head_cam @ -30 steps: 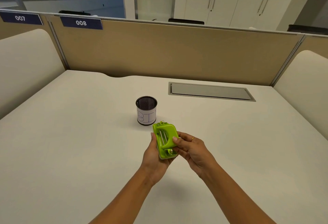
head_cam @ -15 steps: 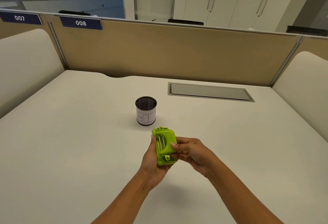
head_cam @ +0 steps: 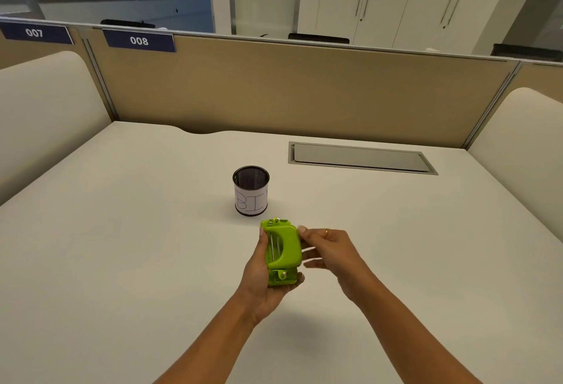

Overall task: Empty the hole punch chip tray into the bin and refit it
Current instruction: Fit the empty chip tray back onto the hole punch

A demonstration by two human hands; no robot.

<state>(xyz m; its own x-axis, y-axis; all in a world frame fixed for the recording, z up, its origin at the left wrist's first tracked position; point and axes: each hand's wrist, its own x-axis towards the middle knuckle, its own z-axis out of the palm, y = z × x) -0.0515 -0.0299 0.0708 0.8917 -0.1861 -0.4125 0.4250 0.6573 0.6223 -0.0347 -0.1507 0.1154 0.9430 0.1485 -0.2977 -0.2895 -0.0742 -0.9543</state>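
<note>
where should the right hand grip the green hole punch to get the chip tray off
Judging from its pose, the bright green plastic hole punch lies cradled in the left hand, handle side up. The right hand is best coming from the right, its fingers pinching the exposed right edge near the base. The tray itself is hidden underneath.

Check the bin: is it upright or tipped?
Upright. The bin stands on the desk with its open mouth facing up, behind the hole punch.
</note>
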